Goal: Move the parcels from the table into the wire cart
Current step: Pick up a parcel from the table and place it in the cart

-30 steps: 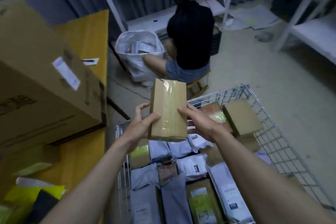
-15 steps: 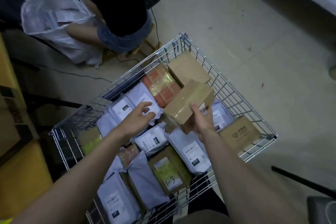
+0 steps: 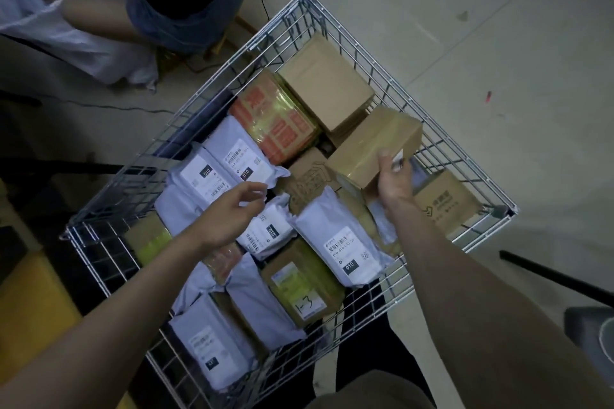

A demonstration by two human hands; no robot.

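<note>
A dim, bluish indoor scene is rendered with heavy vignetting at the left edge. Glare is caught on the tape-wrapped brown cardboard box (image 3: 372, 146). Wide-angle distortion is seen in the silver wire cart (image 3: 186, 116); fine detail is softened.

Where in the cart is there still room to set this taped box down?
Little bare floor shows. The likeliest gap is under the taped box held in the right hand, between the plain carton, the printed carton and the far-right mesh of the wire cart. Grey mailers crowd the middle and left; left hand hovers empty.
</note>
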